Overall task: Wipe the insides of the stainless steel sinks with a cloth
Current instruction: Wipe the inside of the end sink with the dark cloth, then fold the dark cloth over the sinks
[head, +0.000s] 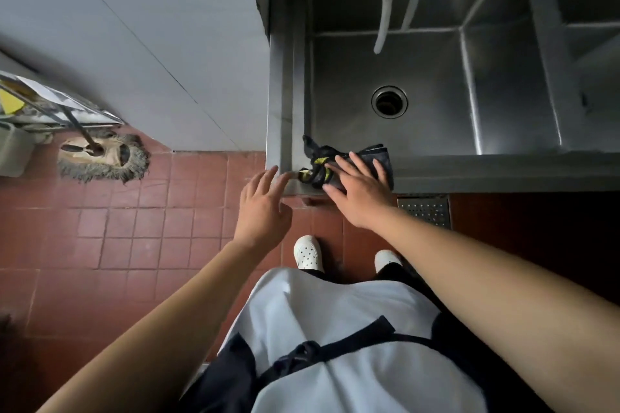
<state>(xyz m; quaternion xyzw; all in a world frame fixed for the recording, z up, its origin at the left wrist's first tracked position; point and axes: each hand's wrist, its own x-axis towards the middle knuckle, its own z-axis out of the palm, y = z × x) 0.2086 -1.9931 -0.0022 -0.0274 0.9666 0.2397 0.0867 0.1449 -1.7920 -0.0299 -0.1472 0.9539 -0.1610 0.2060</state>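
Head view: second stainless steel sink basin (593, 54) cut off at right edge, contents not visible. Large rectangular stainless steel sink (436, 84), round drain at centre, two pale hoses (385, 17) hanging in, tops cropped. Right hand (360, 191), fingers spread flat, rests on dark grey cloth with yellow trim (335, 164) draped over sink's front-left rim. Left hand (263, 208), fingers loosely extended, fingertips at sink's outer corner, holding nothing.
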